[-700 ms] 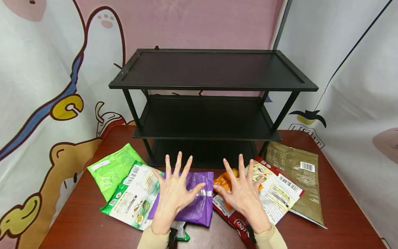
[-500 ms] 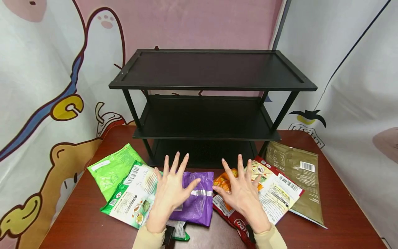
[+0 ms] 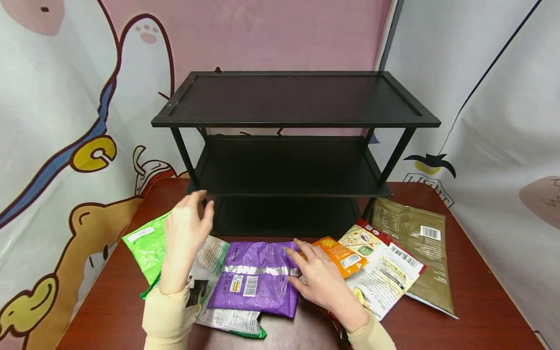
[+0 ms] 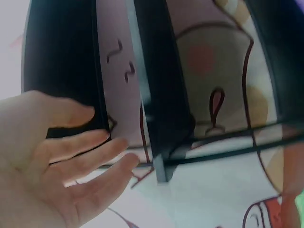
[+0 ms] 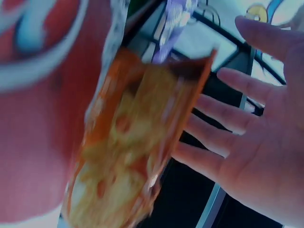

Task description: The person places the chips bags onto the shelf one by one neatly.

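My left hand (image 3: pixel 185 238) is raised over the green packets at the left, near the rack's left leg. In the left wrist view its fingers are loosely bent and hold nothing. My right hand (image 3: pixel 323 282) hovers between a purple packet (image 3: pixel 262 294) and an orange snack packet (image 3: pixel 345 257). The right wrist view shows its palm and spread fingers beside the orange packet (image 5: pixel 123 152), gripping nothing; whether they touch it I cannot tell. A white-and-green packet (image 3: pixel 214 253) and a bright green packet (image 3: pixel 146 248) lie partly behind the left hand and forearm.
A black three-tier rack (image 3: pixel 284 165) stands at the back of the brown table (image 3: pixel 472 301). To the right lie a red-and-white packet (image 3: pixel 389 267) and an olive-gold packet (image 3: pixel 424 262). Printed curtains (image 3: pixel 490 146) surround the table.
My left hand has moved left and up, off the purple packet, its fingers drawing in. The right hand has shifted left and turned toward the purple packet, uncovering more of the orange packet.
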### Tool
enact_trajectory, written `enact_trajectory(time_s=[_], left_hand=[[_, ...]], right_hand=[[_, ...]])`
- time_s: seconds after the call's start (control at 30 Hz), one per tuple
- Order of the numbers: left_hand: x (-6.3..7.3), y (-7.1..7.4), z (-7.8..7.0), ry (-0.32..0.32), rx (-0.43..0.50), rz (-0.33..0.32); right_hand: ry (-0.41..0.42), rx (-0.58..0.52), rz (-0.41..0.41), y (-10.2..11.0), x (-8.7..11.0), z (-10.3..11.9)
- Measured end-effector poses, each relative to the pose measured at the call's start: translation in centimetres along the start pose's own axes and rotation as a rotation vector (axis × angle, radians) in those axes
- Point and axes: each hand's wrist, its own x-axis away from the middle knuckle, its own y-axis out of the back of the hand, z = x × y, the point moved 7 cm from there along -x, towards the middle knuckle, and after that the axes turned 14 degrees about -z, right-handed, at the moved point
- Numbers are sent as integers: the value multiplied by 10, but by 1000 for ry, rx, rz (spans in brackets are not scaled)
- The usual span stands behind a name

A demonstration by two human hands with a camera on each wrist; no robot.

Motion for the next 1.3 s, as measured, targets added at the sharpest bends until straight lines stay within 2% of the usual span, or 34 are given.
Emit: enact_trajectory(time_s=[0.13, 0.27, 0.37, 0.57, 0.63, 0.73, 0.83, 0.9, 1.07, 1.2, 1.3], left_hand=[[-26, 9, 23, 130, 17, -111], [-46, 6, 42, 212, 27, -159], [-58, -5, 50, 220, 50, -133], [-76, -32, 50, 205, 224, 3], [-80, -36, 50, 184, 231, 2], [-83, -37, 50, 132, 178, -47], [-82, -37, 50, 87, 136, -105], [-82, -37, 50, 61, 130, -128], [-81, -36, 48, 27, 143, -151], [-82, -37, 48, 15, 144, -150], [-82, -36, 48, 9, 139, -152]], right_hand=[[89, 10, 123, -17, 5, 18], [169, 39, 197, -29, 11, 31], [188, 45, 237, -34, 14, 35], [178, 49, 352, -42, 19, 37], [184, 61, 386, -45, 20, 38], [206, 83, 410, -47, 21, 42], [248, 102, 396, -47, 20, 45], [292, 115, 346, -46, 18, 48], [380, 94, 126, -34, 11, 52], [327, 25, -10, -23, 2, 48], [234, -12, -52, -17, -5, 42]])
